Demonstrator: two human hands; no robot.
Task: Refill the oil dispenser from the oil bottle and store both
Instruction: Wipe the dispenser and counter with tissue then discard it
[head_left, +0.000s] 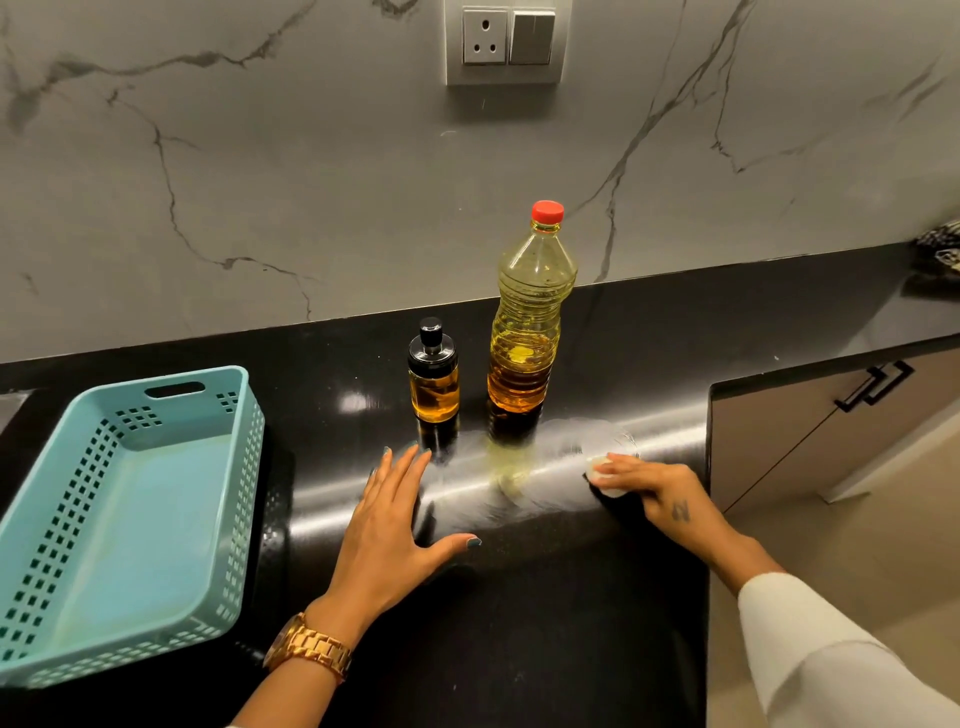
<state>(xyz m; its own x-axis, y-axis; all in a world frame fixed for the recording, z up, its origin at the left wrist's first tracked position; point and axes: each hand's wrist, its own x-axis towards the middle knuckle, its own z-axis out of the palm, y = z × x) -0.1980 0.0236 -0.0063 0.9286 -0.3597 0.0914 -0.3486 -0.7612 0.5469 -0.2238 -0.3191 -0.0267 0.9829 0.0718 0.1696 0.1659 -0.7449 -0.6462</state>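
The oil bottle (527, 322) stands upright on the black counter (519, 597), red cap on, oil in its lower third. To its left stands the small glass oil dispenser (432, 376) with its black lid on, holding amber oil. My left hand (387, 525) lies flat on the counter, fingers spread, just in front of the dispenser and apart from it. My right hand (657, 491) holds a small white wad (602, 475), a cloth or tissue, against the counter to the right of the bottle, beside a smeared wet streak.
A light blue perforated plastic basket (122, 514) sits at the left with nothing in it. A marble backsplash with a socket (501, 41) rises behind. The counter ends at the right, where a cabinet with black handles (875, 384) stands.
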